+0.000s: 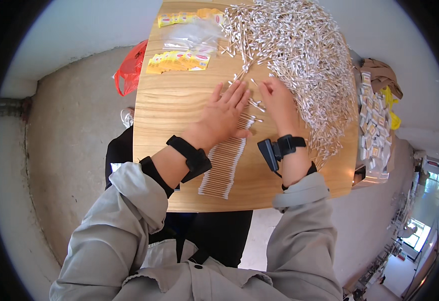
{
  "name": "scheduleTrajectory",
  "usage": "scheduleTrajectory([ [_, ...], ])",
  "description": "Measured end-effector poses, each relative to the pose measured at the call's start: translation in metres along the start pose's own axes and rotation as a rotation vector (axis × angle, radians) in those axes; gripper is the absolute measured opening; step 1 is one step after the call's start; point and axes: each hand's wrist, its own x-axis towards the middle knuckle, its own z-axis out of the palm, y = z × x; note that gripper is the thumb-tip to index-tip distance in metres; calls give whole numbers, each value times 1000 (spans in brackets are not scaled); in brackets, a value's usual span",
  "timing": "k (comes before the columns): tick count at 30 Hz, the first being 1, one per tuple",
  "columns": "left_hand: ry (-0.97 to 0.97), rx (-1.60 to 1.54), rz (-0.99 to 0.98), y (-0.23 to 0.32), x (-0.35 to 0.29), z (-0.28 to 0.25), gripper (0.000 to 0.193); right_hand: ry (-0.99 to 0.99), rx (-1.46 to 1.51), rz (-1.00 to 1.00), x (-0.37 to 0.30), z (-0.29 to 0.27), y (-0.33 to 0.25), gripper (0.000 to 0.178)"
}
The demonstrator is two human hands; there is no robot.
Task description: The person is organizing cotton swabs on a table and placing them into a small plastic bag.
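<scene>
A row of cotton swabs (223,163), laid side by side with thin brown sticks and white tips, runs up the wooden table (174,105) in front of me. My left hand (219,115) lies flat with stretched fingers over the upper part of this row and hides some of it. To its right, my right hand (278,103) is closed in a pinch, and a swab's white tip (253,81) shows at its fingertips. Between the hands, a few stray swabs (257,105) lie at angles. Beyond the right hand spreads a big loose heap of swabs (299,50).
Yellow printed packets (179,61) lie at the far left beside clear plastic bags (192,36). A red bag (130,70) hangs off the table's left edge. Right of the table stands a box of many small packed items (374,123), with brown cloth (382,75) behind.
</scene>
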Motion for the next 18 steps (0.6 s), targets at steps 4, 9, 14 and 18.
scheduleTrajectory([
  [4,-84,66,-11,3,2,-5,107,-103,-154,132,29,22,-26,37],
  [9,-78,44,-6,5,5,-5,107,-148,-215,121,59,32,-15,41],
  [14,-35,11,20,2,1,-2,105,-95,-125,186,72,27,-5,29],
  [18,-24,-6,31,7,5,-3,104,62,198,363,80,27,35,25],
])
